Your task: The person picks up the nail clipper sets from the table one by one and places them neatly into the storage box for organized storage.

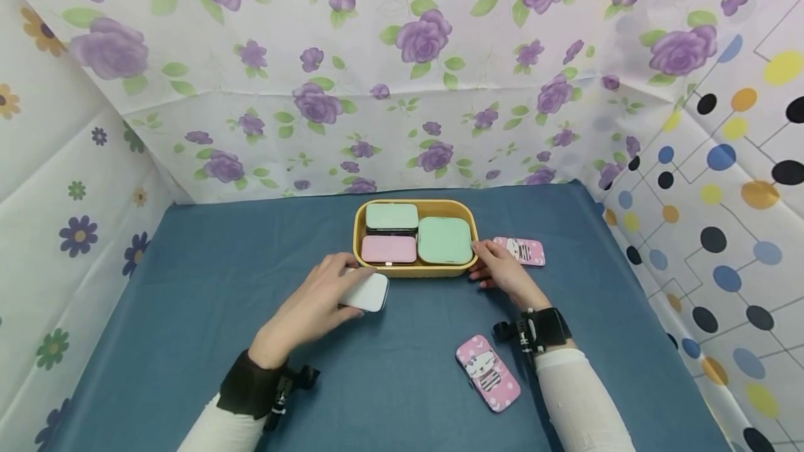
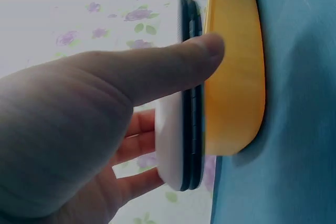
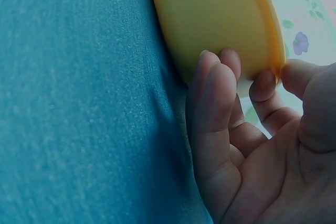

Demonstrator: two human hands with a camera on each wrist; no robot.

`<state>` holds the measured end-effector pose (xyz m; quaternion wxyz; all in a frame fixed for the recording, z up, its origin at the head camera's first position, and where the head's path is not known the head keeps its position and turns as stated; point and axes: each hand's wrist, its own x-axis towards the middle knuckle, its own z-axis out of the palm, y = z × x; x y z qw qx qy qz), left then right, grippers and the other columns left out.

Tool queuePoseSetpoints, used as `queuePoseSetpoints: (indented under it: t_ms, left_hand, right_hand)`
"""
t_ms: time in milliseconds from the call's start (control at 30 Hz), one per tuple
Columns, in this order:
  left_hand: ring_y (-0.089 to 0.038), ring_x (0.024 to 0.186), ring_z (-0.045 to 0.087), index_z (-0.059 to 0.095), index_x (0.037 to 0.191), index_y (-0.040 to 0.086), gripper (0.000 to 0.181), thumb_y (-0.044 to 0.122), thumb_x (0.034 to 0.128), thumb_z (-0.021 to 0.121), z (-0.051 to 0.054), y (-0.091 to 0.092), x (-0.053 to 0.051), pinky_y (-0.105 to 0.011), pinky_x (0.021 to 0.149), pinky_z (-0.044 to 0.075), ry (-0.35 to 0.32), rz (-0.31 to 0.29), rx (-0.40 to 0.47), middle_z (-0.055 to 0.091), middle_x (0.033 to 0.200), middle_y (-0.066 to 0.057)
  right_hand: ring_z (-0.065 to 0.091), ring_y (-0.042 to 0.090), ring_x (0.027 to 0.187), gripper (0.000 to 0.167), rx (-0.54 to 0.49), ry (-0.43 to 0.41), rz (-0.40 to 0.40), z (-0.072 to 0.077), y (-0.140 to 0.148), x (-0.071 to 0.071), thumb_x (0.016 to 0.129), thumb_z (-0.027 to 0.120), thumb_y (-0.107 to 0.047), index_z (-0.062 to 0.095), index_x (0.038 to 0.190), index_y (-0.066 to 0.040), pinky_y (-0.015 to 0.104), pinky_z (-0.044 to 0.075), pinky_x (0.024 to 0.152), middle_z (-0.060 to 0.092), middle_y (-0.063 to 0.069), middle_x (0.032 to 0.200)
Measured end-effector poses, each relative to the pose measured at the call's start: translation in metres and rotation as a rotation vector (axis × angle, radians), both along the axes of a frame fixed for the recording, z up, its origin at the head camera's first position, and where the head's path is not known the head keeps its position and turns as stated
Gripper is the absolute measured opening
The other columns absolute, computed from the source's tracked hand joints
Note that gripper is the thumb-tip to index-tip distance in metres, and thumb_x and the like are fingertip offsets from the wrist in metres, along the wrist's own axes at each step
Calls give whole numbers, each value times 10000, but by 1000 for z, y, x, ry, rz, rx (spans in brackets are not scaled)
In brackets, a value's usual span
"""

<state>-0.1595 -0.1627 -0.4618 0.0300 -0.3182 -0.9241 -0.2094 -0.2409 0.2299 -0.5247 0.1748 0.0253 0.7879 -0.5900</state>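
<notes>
In the head view my left hand (image 1: 314, 305) holds a flat white case (image 1: 369, 293) just in front of the yellow basket (image 1: 417, 272). The left wrist view shows the case (image 2: 170, 145) edge-on, its dark seam between thumb and fingers. My right hand (image 1: 504, 274) pinches the basket's right rim between thumb and index finger, the other fingers bent beside its wall (image 3: 220, 19). Inside the basket lie a pale green case (image 1: 392, 216) with a dark edge, a pink case (image 1: 389, 249) and a larger mint-green case (image 1: 444, 240).
A pink case with a cartoon figure (image 1: 488, 373) lies on the blue cloth (image 1: 207, 340) near my right forearm. Another such pink case (image 1: 530, 252) is just right of the basket, partly behind my right hand. Flower-patterned cloth (image 1: 352, 124) hangs behind.
</notes>
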Motion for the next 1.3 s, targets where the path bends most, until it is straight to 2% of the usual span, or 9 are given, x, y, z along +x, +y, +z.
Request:
queuePoseSetpoints:
  t_ms: [267, 567, 767, 1100, 1300]
  left_hand:
    - [-345, 1244, 495, 637, 1484, 125, 737, 172, 826, 965, -2, 13, -12, -535, 1026, 442, 33, 30, 39, 548, 1341, -135]
    - [-326, 1201, 484, 631, 1499, 118, 732, 204, 847, 952, 0, 18, -21, -493, 984, 446, 9, 33, 34, 538, 1322, -125]
    - [-320, 1191, 475, 617, 1516, 117, 723, 216, 872, 931, 2, 20, -30, -474, 974, 435, 3, 33, 49, 530, 1343, -134]
    - [-312, 1185, 481, 599, 1537, 121, 722, 263, 900, 908, -5, 29, -43, -471, 983, 439, -14, 59, 34, 536, 1324, -126]
    - [-313, 1189, 478, 569, 1562, 109, 728, 310, 930, 870, -2, 38, -51, -481, 983, 438, -3, 82, 23, 532, 1327, -140]
  right_hand:
    - [695, 267, 940, 552, -3, -4, -1, 0, 0, 1, 1098, 490, -612, 600, 1286, -105, 335, 589, 736, 651, 131, 1080]
    - [694, 267, 938, 533, 2, -11, 3, -1, 0, 1, 1108, 481, -596, 601, 1270, -103, 341, 586, 736, 653, 133, 1078]
    - [694, 264, 934, 538, 6, 0, -5, 0, 0, 1, 1106, 481, -602, 602, 1259, -100, 344, 589, 737, 650, 133, 1071]
    - [689, 261, 936, 544, 1, -6, 9, -1, 1, -1, 1112, 475, -593, 593, 1288, -92, 342, 585, 744, 647, 132, 1073]
    - [688, 266, 951, 542, 4, -9, 6, 1, 1, 0, 1107, 485, -596, 597, 1284, -96, 344, 590, 745, 648, 137, 1085]
